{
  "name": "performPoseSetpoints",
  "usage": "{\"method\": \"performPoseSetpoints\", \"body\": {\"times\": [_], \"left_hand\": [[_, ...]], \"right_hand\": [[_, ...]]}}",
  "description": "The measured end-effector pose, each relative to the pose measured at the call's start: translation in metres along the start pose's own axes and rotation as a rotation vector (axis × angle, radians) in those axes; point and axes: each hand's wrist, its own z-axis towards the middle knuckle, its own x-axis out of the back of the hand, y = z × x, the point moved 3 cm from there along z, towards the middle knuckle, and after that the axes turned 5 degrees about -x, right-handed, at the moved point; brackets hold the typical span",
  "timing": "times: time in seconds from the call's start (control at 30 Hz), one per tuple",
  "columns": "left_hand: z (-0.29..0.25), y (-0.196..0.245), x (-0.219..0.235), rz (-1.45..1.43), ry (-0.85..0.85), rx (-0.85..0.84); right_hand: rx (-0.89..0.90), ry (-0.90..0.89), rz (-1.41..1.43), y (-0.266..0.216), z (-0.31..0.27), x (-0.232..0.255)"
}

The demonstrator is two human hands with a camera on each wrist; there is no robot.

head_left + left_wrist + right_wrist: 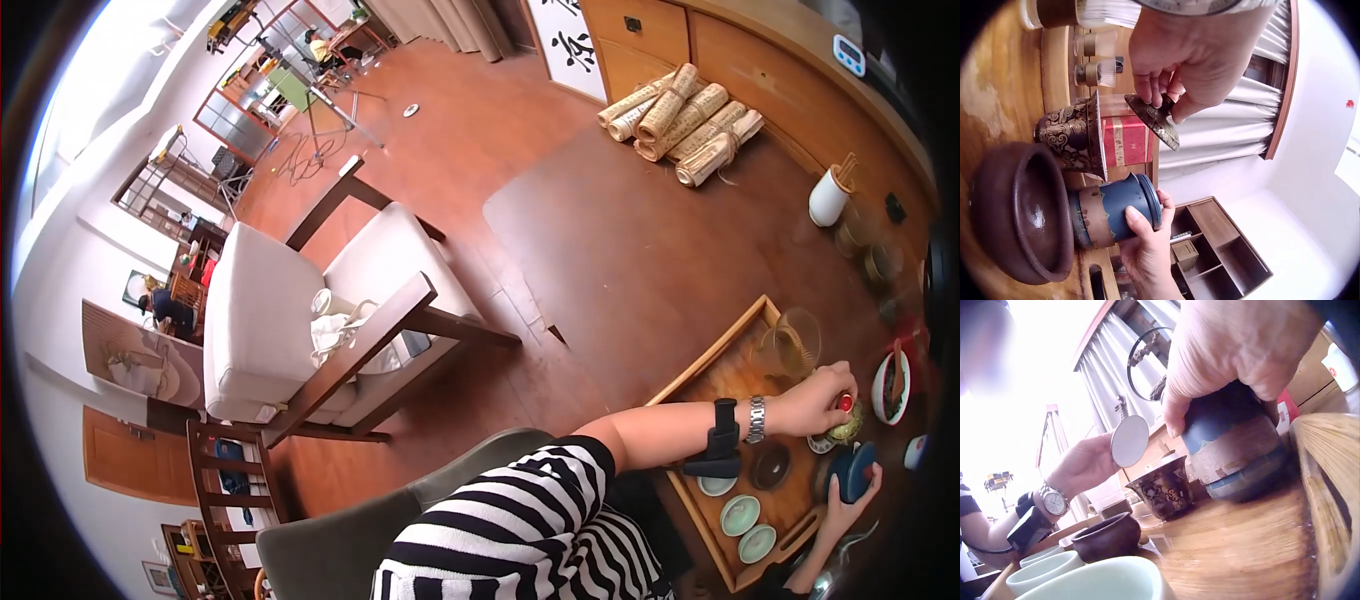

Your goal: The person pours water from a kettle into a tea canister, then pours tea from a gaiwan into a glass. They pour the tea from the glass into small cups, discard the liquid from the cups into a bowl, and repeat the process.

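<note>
My left hand (815,400) pinches the knob of a dark patterned lid (1154,122); its pale underside shows in the right wrist view. Below that hand, a matching flared gaiwan bowl (1072,137) stands uncovered on the wooden tray (700,378). In my right hand (1241,350) is a blue tea canister (1235,440) with a brown band, gripped from above, close beside the gaiwan. A dark brown bowl (1038,215) sits near both. Pale green cups (740,515) stand in a row on the tray.
A glass pitcher (800,340) stands at the tray's far side. Beyond the tray are a white dish (890,388) holding dark contents and a red box (1129,140). Rolled scrolls (690,120) and a white holder (828,197) with sticks are farther off.
</note>
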Motion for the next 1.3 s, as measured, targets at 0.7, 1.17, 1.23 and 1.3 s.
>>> {"method": "performPoseSetpoints", "body": {"times": [0.7, 1.17, 1.23, 1.3], "left_hand": [[0.000, 0.002, -0.001, 0.320, -0.136, 0.108], [0.002, 0.003, -0.011, 0.592, -0.302, 0.037], [0.002, 0.001, -0.013, 0.597, -0.316, 0.020], [0.002, -0.001, -0.014, 0.586, -0.309, 0.023]], "right_hand": [[-0.078, -0.033, 0.168, -0.071, -0.019, -0.010], [-0.044, -0.101, 0.166, -0.068, -0.013, -0.006], [-0.045, -0.096, 0.154, -0.071, -0.013, -0.005], [-0.017, -0.120, 0.059, -0.078, -0.013, -0.002]]}}
